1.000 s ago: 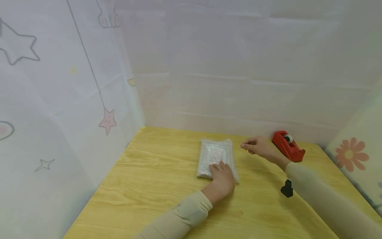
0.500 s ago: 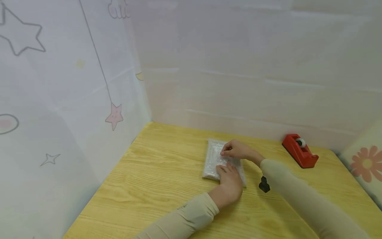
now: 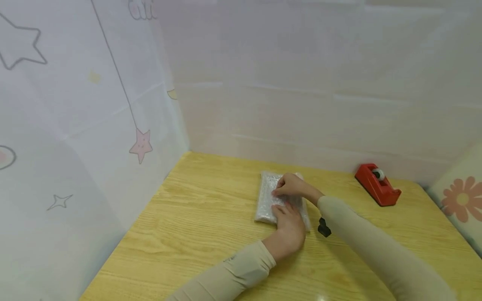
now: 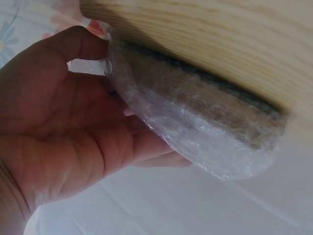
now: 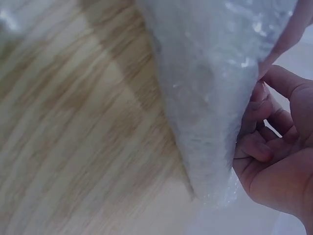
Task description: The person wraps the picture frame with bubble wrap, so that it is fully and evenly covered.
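Note:
A flat parcel in bubble wrap lies on the wooden table. My left hand rests on its near right part, fingers spread and relaxed over the wrap. Above it, my right hand is on the parcel's upper middle, with thumb and fingertips pinched together at the wrap. A small glint like clear tape shows at the fingertips in the right wrist view; the rest of it is hidden. The parcel's bubbled side and dark lower edge face the left wrist view.
A red tape dispenser with a white roll stands at the back right of the table. Pale printed cloth hangs behind and along both sides. A black wrist camera hangs under the right forearm.
My right hand has moved left from beside the tape dispenser onto the parcel, fingers still pinched. The left hand has stayed on the parcel. The head view has shifted slightly.

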Action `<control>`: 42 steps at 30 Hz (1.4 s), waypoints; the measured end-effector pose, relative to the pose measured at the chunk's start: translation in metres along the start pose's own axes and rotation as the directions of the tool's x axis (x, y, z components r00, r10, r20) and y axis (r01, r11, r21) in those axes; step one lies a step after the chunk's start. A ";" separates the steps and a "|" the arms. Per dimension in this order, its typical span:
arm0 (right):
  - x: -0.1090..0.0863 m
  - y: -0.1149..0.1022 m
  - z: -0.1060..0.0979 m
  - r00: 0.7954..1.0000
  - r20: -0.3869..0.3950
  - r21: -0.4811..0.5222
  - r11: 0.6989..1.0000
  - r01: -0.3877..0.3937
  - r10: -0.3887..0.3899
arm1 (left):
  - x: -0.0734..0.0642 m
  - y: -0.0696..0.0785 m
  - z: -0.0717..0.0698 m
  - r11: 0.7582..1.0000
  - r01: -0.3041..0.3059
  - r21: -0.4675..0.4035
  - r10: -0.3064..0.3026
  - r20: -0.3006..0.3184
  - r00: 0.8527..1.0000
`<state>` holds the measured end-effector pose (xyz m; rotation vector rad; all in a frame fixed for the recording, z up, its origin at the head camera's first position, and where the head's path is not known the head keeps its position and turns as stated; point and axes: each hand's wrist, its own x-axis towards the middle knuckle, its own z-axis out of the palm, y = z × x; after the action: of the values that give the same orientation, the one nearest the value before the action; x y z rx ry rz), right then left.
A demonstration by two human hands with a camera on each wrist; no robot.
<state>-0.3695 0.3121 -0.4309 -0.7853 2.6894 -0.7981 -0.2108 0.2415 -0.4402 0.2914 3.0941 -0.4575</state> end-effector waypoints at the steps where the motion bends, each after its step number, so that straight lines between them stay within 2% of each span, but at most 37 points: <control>1: 0.001 -0.001 0.000 1.000 -0.001 -0.004 1.000 -0.016 0.016 | 0.000 0.000 0.000 1.000 -0.003 -0.003 0.003 0.002 1.000; 10: 0.008 -0.003 -0.002 0.992 0.027 -0.039 0.992 -0.119 0.121 | -0.001 -0.002 0.000 1.000 -0.008 -0.002 0.008 -0.014 1.000; 20: 0.009 0.005 -0.015 0.990 0.074 -0.129 0.986 -0.109 0.119 | -0.004 -0.001 0.002 1.000 0.003 0.017 -0.002 -0.038 0.999; 27: -0.002 0.009 -0.027 0.979 0.165 0.012 0.993 -0.121 0.117 | -0.004 0.001 0.000 1.000 -0.004 0.023 0.005 -0.009 1.000; 30: -0.005 0.014 -0.028 0.978 0.179 0.089 0.988 -0.129 0.112 | -0.003 0.003 0.002 0.999 -0.015 0.030 0.015 0.009 1.000; 33: -0.008 0.018 -0.026 0.978 0.163 0.150 0.976 -0.155 0.130 | -0.002 0.004 0.004 0.999 -0.025 0.042 0.024 0.021 0.999; 35: -0.007 0.020 -0.021 0.982 0.123 0.142 0.976 -0.164 0.147 | -0.002 0.004 0.004 0.999 -0.021 0.039 0.021 0.022 1.000; 37: -0.006 0.018 -0.014 0.984 0.071 0.095 0.980 -0.173 0.166 | -0.002 0.003 0.004 0.999 -0.019 0.038 0.018 0.019 1.000; 40: -0.002 0.017 -0.002 0.987 -0.033 -0.039 0.987 -0.156 0.155 | -0.003 0.003 0.003 0.999 -0.015 0.039 0.015 0.009 1.000; 42: 0.001 0.015 0.004 0.981 -0.102 -0.112 0.978 -0.175 0.163 | -0.003 0.002 0.002 0.999 -0.014 0.045 0.014 -0.003 1.000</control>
<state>-0.3753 0.3205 -0.4427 -0.5462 2.8620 -0.6516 -0.2071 0.2424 -0.4430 0.3150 3.0865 -0.5273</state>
